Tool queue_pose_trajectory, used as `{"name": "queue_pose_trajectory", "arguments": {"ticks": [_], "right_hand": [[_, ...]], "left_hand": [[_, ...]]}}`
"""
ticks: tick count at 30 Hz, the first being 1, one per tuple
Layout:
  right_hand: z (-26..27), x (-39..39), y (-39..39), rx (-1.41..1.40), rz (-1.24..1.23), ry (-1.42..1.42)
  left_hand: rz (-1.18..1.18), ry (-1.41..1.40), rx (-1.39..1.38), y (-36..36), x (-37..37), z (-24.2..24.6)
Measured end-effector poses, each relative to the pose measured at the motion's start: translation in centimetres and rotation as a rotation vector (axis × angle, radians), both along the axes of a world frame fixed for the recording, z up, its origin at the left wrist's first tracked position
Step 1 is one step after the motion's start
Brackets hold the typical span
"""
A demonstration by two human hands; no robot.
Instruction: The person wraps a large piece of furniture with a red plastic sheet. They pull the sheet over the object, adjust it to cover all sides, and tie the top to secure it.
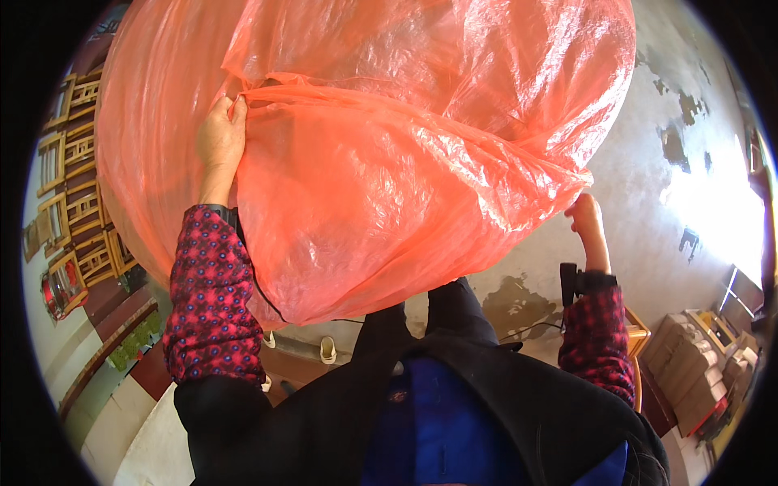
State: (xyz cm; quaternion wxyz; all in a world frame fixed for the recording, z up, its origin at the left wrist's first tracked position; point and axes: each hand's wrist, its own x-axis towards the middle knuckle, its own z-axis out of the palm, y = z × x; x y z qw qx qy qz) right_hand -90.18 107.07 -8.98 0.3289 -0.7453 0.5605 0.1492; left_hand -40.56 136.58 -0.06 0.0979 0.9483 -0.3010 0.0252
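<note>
A very large, thin orange-red plastic bag (364,200) billows out in front of me, creased and partly see-through. My left hand (223,130) pinches a gathered fold of its edge between thumb and fingers. At the bag's right corner, my right hand (587,215) is closed with its fingers curled at the plastic; the fingertips are partly hidden. Between the two hands the edge runs slantwise, drawn tight. What lies behind or inside the bag cannot be made out. Black bands circle both of my wrists, over patterned red sleeves.
Wooden chairs or stools (85,152) stand in rows on the left. Stacked cardboard (684,358) sits at the lower right, near a wooden stool (637,331). Pale shoes (328,350) lie on the floor below the bag. The concrete-like surface (644,152) on the right shows dark patches.
</note>
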Motion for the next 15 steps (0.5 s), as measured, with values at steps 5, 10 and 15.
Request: {"name": "queue_pose_trajectory", "arguments": {"ticks": [5, 10, 15], "right_hand": [[4.9, -1.4, 5.8, 0.49, -0.238, -0.347], [12.7, 2.9, 10.5, 0.31, 0.042, -0.215], [17.4, 8.2, 11.2, 0.063, 0.129, -0.546]], "left_hand": [[-0.049, -0.008, -0.015, 0.3, 0.9, -0.4], [-0.163, 0.181, -0.195, 0.9, 1.8, 0.4], [-0.114, 0.566, -0.41, 1.1, 1.1, 2.8]]}}
